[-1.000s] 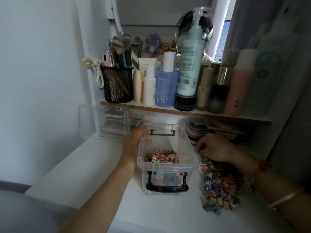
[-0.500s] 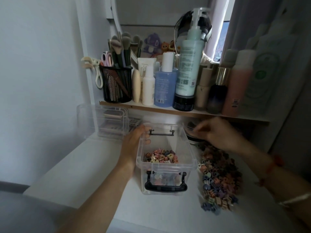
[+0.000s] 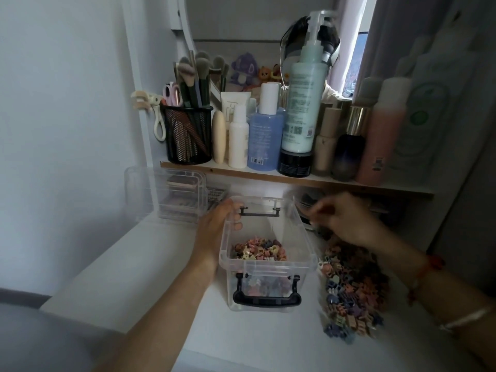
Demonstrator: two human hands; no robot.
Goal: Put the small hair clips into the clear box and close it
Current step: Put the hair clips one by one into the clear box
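The clear box [image 3: 268, 265] stands open on the white desk, with black latch handles at its front and back. A layer of small coloured hair clips [image 3: 259, 251] lies inside it. My left hand [image 3: 214, 226] grips the box's left rim, thumb over the edge. A loose pile of hair clips [image 3: 351, 291] lies on the desk right of the box. My right hand [image 3: 346, 218] hovers blurred by the box's back right corner, fingers curled together as if round clips, which the fingers hide.
A clear drawer organiser [image 3: 174, 194] stands behind the box on the left. A wooden shelf [image 3: 295, 179] just above holds bottles and a black mesh cup [image 3: 188, 135] of brushes. A wall is at left; dark containers sit under the shelf behind my right hand.
My right hand rose off the clip pile and moved up and left to the box's back right corner. My left hand and the box stayed put.
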